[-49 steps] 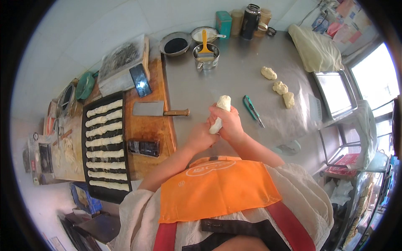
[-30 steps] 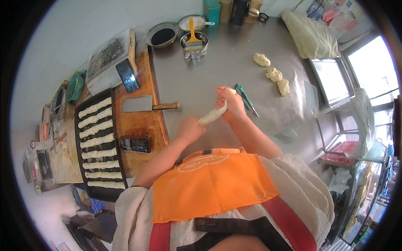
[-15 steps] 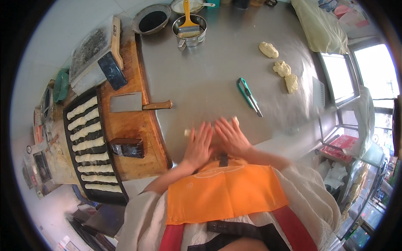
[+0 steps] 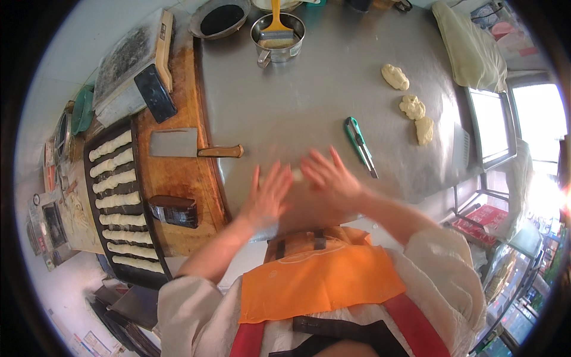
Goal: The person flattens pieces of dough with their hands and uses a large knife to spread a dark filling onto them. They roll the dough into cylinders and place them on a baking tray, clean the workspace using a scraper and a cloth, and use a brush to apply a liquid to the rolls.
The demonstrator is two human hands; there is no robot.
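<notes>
My left hand [image 4: 269, 193] and my right hand [image 4: 330, 177] lie palm down on the steel tabletop, fingers stretched and spread. Between them shows a short bit of pale dough [image 4: 297, 174]; the rest of it is hidden under my palms and fingers. Both hands are a little blurred. Just beyond my right hand lies a green utility knife [image 4: 360, 147], its blade end toward me. A cleaver [image 4: 178, 144] with a wooden handle rests to the left, its handle reaching over the steel.
Three dough lumps [image 4: 412, 107] sit at the far right. A metal pot [image 4: 279, 53] holds a yellow-handled brush [image 4: 275, 18]. On the left are a wooden board [image 4: 188, 178], a dark wrapped block [image 4: 172, 211], a phone [image 4: 154, 93] and a black tray [image 4: 156, 229] with several dough strips.
Both hands have slid forward, away from my body, and their fingers are more spread. The dough ends that stuck out beside them no longer show. The view has shifted slightly.
</notes>
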